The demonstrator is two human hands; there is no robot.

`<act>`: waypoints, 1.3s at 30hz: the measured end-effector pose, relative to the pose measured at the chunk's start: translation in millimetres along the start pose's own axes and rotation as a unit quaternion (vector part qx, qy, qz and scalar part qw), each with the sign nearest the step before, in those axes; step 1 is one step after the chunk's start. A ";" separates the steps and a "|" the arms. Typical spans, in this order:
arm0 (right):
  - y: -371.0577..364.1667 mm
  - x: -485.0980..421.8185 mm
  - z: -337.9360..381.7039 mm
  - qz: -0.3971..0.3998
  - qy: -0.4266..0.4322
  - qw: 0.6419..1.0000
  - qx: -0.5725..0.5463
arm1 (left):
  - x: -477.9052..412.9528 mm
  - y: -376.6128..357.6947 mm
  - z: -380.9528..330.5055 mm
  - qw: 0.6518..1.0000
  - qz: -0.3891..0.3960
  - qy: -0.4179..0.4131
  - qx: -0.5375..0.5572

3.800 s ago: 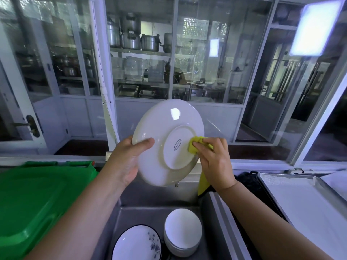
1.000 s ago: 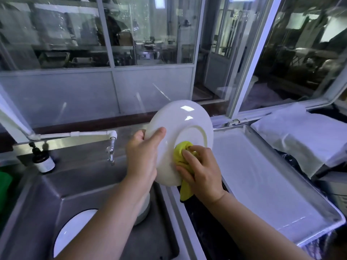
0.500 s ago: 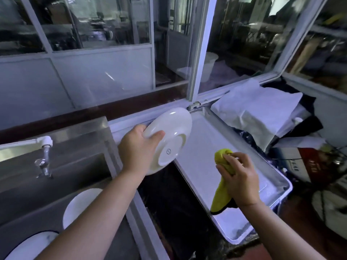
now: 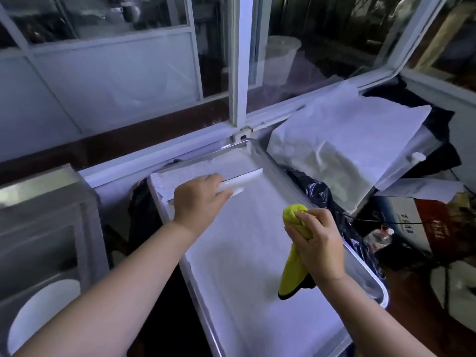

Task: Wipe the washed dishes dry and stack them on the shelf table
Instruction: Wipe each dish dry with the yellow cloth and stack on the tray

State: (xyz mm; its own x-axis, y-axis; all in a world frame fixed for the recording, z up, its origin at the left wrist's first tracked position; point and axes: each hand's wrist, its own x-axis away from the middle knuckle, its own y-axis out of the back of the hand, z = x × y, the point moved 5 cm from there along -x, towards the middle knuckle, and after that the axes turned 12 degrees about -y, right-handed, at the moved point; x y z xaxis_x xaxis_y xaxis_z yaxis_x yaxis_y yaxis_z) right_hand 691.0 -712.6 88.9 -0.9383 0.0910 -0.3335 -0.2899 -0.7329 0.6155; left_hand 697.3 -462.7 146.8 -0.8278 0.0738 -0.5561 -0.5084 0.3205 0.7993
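The left hand (image 4: 199, 200) has its fingers curled round the near edge of a white plate (image 4: 244, 178). The plate is seen almost from its edge and is blurred. It reaches away from the fingers, forward and to the right, low over the far end of a metal tray (image 4: 247, 253) with a white lining. I cannot tell if the plate touches the tray.

The right hand (image 4: 320, 249) is above the right side of the same tray and grips a yellow cloth (image 4: 293, 274). One bunched end of the cloth comes out above the thumb and the longer end hangs down under the palm.

Left of the left arm there is a steel sink (image 4: 51, 228) with another white dish (image 4: 38, 313) in it. Beyond the right hand, just beside the tray, lies a black plastic bag (image 4: 327, 199), and behind it a white sheet (image 4: 342, 140).
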 end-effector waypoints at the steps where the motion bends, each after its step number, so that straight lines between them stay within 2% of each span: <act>1: -2.2 -5.0 -6.6 0.001 -0.002 1.000 -0.002 | -4.7 -13.0 -2.4 0.999 0.007 -0.036 -0.021; 4: -8.3 -18.3 -23.4 0.003 -0.011 1.000 -0.007 | -11.1 -48.7 -3.6 0.993 -0.006 -0.103 -0.064; 10: -17.9 -32.3 -44.5 0.013 -0.025 1.000 -0.010 | 7.4 -95.5 -6.6 0.980 -0.058 -0.158 -0.103; 14: -23.3 -36.5 -52.8 0.020 -0.029 0.999 -0.013 | 36.0 -126.5 -12.0 0.970 -0.024 -0.206 -0.125; 27: -30.4 -36.9 -56.6 0.039 -0.034 0.998 -0.032 | 65.1 -151.9 -5.2 0.984 0.133 -0.098 -0.067; 30: -28.5 -33.2 -49.1 0.042 -0.032 0.998 -0.034 | 69.7 -152.6 -1.4 0.980 0.189 -0.051 -0.040; 32: -28.2 -30.4 -41.0 0.051 -0.033 0.997 -0.038 | 68.5 -147.4 -3.3 0.974 0.216 -0.054 -0.039; 36: -32.9 -19.7 -10.2 0.072 -0.028 0.996 -0.047 | 66.8 -112.5 -2.8 0.972 0.217 -0.083 -0.029; 39: -43.8 -9.2 28.2 0.092 -0.005 0.993 -0.067 | 81.1 -57.7 9.7 0.981 0.166 -0.086 -0.054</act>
State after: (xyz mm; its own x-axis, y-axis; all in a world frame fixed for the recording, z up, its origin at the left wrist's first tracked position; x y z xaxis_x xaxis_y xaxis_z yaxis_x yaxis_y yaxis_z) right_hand 707.1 -662.3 85.2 -0.9753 -0.0463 -0.2162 -0.0862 -0.8208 0.5646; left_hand 661.8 -466.0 53.3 -0.9046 0.3184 -0.2834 -0.2471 0.1501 0.9573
